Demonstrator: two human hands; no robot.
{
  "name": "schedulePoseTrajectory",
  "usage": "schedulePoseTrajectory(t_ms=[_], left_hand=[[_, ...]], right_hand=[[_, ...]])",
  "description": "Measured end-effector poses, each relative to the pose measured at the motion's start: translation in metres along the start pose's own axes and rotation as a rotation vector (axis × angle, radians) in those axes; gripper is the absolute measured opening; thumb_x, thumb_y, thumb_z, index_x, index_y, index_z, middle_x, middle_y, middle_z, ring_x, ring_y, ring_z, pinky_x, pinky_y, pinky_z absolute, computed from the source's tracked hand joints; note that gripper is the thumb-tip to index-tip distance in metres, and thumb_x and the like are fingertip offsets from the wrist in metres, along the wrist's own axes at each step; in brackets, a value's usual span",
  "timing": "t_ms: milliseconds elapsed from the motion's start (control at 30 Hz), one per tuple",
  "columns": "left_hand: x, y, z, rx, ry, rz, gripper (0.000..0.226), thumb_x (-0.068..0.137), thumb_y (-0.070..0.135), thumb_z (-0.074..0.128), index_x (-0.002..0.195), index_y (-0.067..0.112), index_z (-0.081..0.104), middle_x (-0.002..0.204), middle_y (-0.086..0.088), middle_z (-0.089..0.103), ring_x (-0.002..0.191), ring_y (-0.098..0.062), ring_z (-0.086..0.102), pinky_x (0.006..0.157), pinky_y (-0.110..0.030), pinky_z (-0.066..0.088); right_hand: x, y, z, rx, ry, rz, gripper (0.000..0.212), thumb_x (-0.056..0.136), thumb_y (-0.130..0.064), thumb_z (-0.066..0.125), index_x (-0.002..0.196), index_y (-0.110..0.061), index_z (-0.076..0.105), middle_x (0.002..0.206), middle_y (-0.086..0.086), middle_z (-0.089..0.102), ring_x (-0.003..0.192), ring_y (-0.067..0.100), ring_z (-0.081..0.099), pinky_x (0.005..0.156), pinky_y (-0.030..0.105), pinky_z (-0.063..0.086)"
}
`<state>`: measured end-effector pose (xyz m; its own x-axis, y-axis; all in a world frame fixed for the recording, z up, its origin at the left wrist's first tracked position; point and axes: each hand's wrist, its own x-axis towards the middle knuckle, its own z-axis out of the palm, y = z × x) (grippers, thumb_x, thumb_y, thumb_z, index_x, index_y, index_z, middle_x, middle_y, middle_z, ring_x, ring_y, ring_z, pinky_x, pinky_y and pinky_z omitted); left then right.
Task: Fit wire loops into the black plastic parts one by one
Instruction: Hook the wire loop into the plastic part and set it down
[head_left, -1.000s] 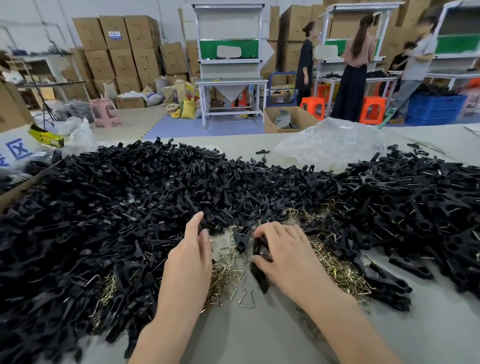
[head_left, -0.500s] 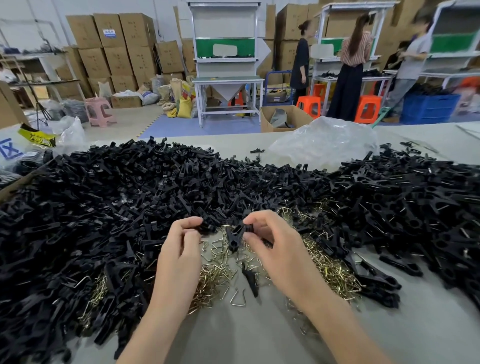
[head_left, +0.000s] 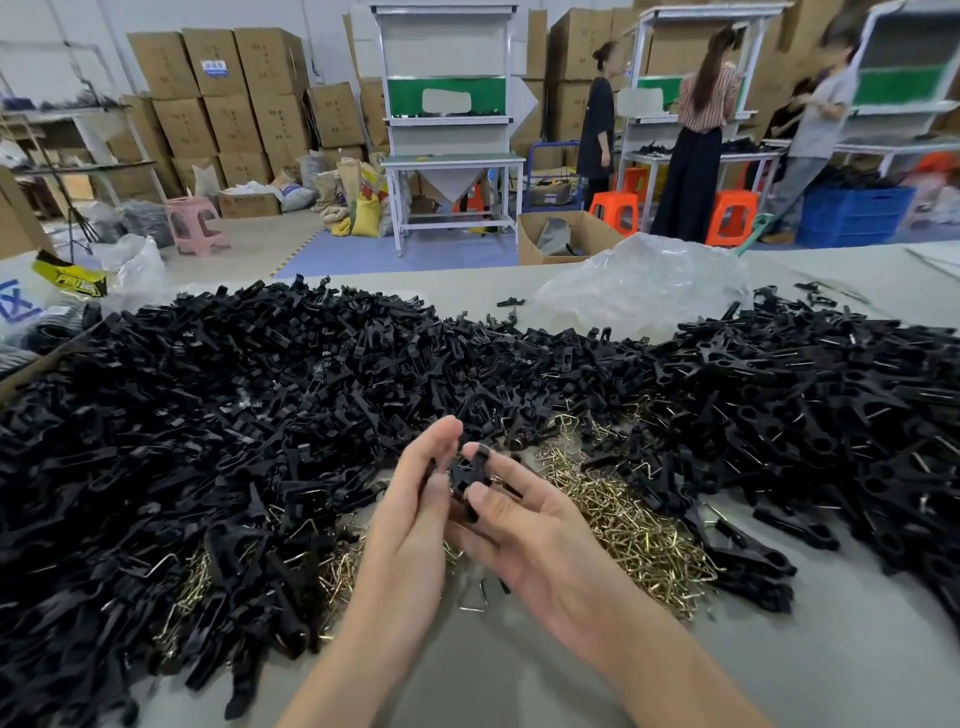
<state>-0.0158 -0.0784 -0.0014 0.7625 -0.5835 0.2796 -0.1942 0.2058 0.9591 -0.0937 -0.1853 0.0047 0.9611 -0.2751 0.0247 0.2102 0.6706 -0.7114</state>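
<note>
Fingers of left hand (head_left: 415, 519) and right hand (head_left: 530, 530) pinch black plastic part (head_left: 467, 475) | carton label (head_left: 214, 67) unreadable

Plastic parts (head_left: 208, 415): black. Wire loops (head_left: 639, 535): brass-gold. Table (head_left: 857, 649): pale grey. Stools (head_left: 614, 210): orange. Crate (head_left: 852, 215): blue. Cartons (head_left: 228, 104): brown. Sack (head_left: 366, 215): yellow. Bench panel (head_left: 405, 96): green. Shirt (head_left: 709, 101): red-white stripes.

Stacked brown cardboard boxes (head_left: 223, 98) against the white wall (head_left: 78, 31), 10 o'clock. White metal workstation with green panel (head_left: 447, 98) at 12, on a blue floor mat (head_left: 363, 254). Orange plastic stools (head_left: 615, 208) and a blue plastic crate (head_left: 852, 213) at 2. Pink plastic stool (head_left: 195, 223) at 10.
</note>
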Motion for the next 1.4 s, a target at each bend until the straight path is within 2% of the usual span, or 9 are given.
schedulePoseTrajectory(t_ms=[67, 200, 333, 433, 567, 767, 1133, 1267, 1400], left_hand=[[-0.003, 0.002, 0.004, 0.022, -0.033, -0.003, 0.041, 0.107, 0.013, 0.039, 0.121, 0.043, 0.063, 0.133, 0.024, 0.061, 0.123, 0.008, 0.054, 0.089, -0.007, 0.048], [-0.004, 0.005, 0.012, -0.077, -0.045, -0.077, 0.010, 0.094, 0.035, 0.050, 0.100, 0.035, 0.058, 0.119, 0.015, 0.069, 0.104, -0.010, 0.067, 0.076, -0.037, 0.057], [-0.004, 0.009, 0.011, 0.040, 0.074, 0.015, 0.009, 0.089, 0.039, 0.055, 0.090, 0.035, 0.063, 0.089, 0.004, 0.073, 0.074, -0.004, 0.067, 0.058, -0.013, 0.052], [-0.003, 0.008, 0.006, 0.138, 0.089, 0.061, 0.023, 0.086, 0.046, 0.056, 0.100, 0.032, 0.068, 0.090, 0.007, 0.074, 0.083, -0.008, 0.069, 0.068, -0.011, 0.050], [-0.004, 0.004, 0.005, 0.130, -0.076, 0.006, 0.058, 0.080, 0.045, 0.066, 0.135, 0.038, 0.053, 0.109, 0.015, 0.072, 0.103, -0.002, 0.067, 0.084, -0.010, 0.050], [0.001, 0.005, 0.002, 0.168, 0.159, 0.021, 0.026, 0.088, 0.048, 0.053, 0.104, 0.037, 0.070, 0.086, 0.010, 0.074, 0.078, -0.004, 0.069, 0.069, -0.010, 0.050], [0.000, 0.009, 0.001, 0.108, -0.021, -0.058, 0.027, 0.097, 0.033, 0.048, 0.112, 0.041, 0.069, 0.081, 0.009, 0.068, 0.072, -0.008, 0.058, 0.075, -0.027, 0.052], [0.001, 0.009, 0.001, 0.125, -0.039, -0.050, 0.032, 0.102, 0.011, 0.051, 0.122, 0.030, 0.067, 0.104, 0.007, 0.076, 0.081, -0.009, 0.064, 0.079, -0.024, 0.056], [0.002, 0.009, -0.001, 0.067, -0.004, -0.059, 0.025, 0.098, 0.011, 0.058, 0.115, 0.024, 0.071, 0.099, 0.000, 0.077, 0.084, -0.009, 0.071, 0.075, -0.019, 0.055]], right_hand=[[0.000, -0.001, 0.000, 0.076, -0.031, -0.002, 0.033, 0.089, -0.001, 0.068, 0.122, -0.007, 0.071, 0.125, 0.022, 0.067, 0.116, 0.034, 0.067, 0.091, 0.038, 0.058], [0.002, -0.005, -0.003, 0.153, -0.016, 0.003, 0.034, 0.089, -0.001, 0.068, 0.123, -0.007, 0.069, 0.121, 0.022, 0.070, 0.112, 0.035, 0.069, 0.084, 0.038, 0.060], [0.002, -0.011, -0.007, 0.180, 0.028, -0.004, 0.042, 0.089, 0.003, 0.067, 0.130, -0.005, 0.062, 0.107, 0.023, 0.072, 0.103, 0.035, 0.072, 0.085, 0.040, 0.060], [0.003, -0.015, -0.010, 0.140, 0.089, -0.030, 0.041, 0.086, 0.001, 0.069, 0.126, -0.009, 0.064, 0.093, 0.016, 0.074, 0.089, 0.027, 0.074, 0.078, 0.036, 0.062], [0.004, -0.015, -0.012, 0.048, 0.118, -0.065, 0.044, 0.084, -0.002, 0.071, 0.126, -0.007, 0.061, 0.112, 0.022, 0.072, 0.093, 0.028, 0.074, 0.081, 0.038, 0.062], [0.007, -0.018, -0.016, -0.165, 0.216, -0.143, 0.039, 0.063, -0.021, 0.083, 0.102, -0.017, 0.080, 0.094, 0.005, 0.072, 0.070, 0.011, 0.066, 0.067, 0.025, 0.059], [0.008, -0.013, -0.019, -0.246, 0.158, -0.111, 0.030, 0.072, -0.022, 0.079, 0.101, -0.020, 0.081, 0.099, 0.005, 0.073, 0.078, 0.014, 0.067, 0.078, 0.028, 0.059], [0.009, -0.013, -0.021, -0.254, 0.136, -0.091, 0.034, 0.079, -0.016, 0.076, 0.113, -0.011, 0.075, 0.108, 0.010, 0.075, 0.089, 0.022, 0.071, 0.087, 0.035, 0.060], [0.009, -0.014, -0.022, -0.289, 0.153, -0.090, 0.043, 0.078, -0.016, 0.076, 0.120, -0.011, 0.070, 0.113, 0.011, 0.076, 0.098, 0.024, 0.073, 0.088, 0.037, 0.061]])
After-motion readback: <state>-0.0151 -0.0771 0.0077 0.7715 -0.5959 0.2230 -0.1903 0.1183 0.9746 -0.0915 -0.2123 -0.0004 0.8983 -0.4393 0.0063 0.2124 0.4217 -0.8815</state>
